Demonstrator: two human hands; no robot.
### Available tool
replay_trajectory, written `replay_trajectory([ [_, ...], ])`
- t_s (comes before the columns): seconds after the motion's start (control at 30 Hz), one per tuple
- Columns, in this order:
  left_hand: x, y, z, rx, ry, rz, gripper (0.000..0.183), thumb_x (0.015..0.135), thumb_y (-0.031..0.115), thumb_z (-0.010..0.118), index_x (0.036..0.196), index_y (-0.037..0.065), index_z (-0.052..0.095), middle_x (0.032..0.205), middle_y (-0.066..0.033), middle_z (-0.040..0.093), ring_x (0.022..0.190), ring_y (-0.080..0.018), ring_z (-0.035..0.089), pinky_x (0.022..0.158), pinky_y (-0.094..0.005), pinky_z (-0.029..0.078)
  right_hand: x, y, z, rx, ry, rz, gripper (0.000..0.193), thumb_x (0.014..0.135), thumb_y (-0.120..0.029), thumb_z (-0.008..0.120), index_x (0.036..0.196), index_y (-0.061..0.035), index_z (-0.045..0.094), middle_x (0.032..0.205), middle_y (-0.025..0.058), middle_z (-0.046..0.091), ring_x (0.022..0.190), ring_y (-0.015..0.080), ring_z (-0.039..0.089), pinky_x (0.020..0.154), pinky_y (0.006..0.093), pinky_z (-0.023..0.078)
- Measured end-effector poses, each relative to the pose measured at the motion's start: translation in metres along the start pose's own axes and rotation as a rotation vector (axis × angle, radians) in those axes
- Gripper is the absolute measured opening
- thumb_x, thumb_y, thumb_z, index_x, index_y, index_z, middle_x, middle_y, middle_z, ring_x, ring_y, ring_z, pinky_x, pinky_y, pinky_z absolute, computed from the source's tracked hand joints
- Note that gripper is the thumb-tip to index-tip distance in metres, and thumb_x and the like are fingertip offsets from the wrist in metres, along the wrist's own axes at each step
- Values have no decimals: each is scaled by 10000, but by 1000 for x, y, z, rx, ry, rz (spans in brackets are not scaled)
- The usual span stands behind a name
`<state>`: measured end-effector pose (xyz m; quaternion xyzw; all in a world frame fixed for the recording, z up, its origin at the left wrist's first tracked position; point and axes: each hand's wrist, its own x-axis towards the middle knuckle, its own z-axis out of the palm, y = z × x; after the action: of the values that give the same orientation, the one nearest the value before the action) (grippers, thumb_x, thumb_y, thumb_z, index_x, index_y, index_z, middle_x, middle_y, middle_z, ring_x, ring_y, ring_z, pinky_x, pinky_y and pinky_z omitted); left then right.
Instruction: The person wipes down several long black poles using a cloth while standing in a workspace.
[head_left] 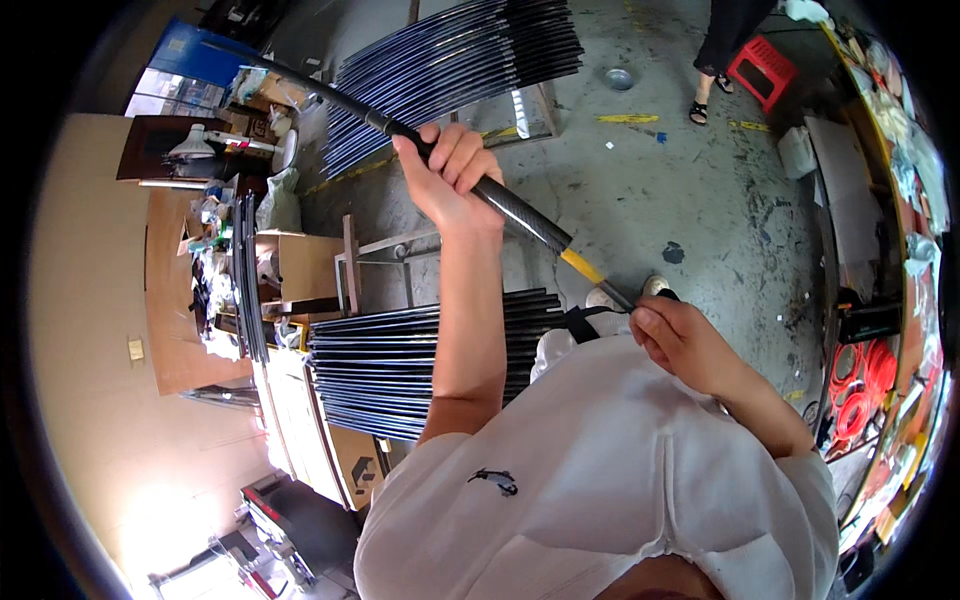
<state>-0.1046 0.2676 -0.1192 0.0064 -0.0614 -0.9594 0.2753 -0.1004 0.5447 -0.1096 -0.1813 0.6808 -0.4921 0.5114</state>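
While the right hand (685, 340) pinches the thin butt end just past the yellow band (582, 265), fingers closed on it, the left hand (450, 170) is wrapped fully round the black carbon rod (510, 212) further up. A two-point hold like that likely keeps the long rod steady; it runs diagonally from near the white shirt (600, 470) up toward the top left. Below the left forearm, a stack of dark rods (430, 360) lies flat, ends aligned, probably sorted. An open cardboard box (305, 265) sits at the stack's left end. A second fan of rods (460, 60) lies beyond. Blue panel (200, 50) at top left, red plastic stool (762, 68) on the concrete floor (680, 180) top right, beside another person's sandalled feet (705, 100). Red coils (855, 385) sit at the right bench edge.
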Motion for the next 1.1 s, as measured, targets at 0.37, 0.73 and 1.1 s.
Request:
replay_trajectory([
  [0.37, 33, 33, 9, 23, -101, -160, 463, 929, 492, 357, 711, 91, 431, 534, 48, 325, 400, -45, 294, 319, -165, 278, -6, 15, -17, 157, -139, 0, 264, 966, -264, 420, 898, -45, 552, 596, -22, 417, 510, 56, 364, 467, 229, 301],
  [0.73, 26, 41, 14, -78, -167, -166, 434, 929, 485, 398, 732, 100, 442, 551, 65, 315, 413, -33, 262, 318, -153, 235, -42, 45, 10, -131, 107, -217, 447, 941, -178, 467, 1376, -144, 371, 629, 86, 532, 534, 146, 442, 607, 235, 406],
  [1.1, -10, 16, -8, -10, -18, 11, 381, 915, 457, 459, 756, 111, 444, 570, 66, 314, 412, -27, 233, 313, -160, 196, -10, 41, 9, -398, 187, -238, 561, 903, -159, 505, 1401, -85, 258, 568, 209, 512, 518, 376, 529, 532, 412, 428],
])
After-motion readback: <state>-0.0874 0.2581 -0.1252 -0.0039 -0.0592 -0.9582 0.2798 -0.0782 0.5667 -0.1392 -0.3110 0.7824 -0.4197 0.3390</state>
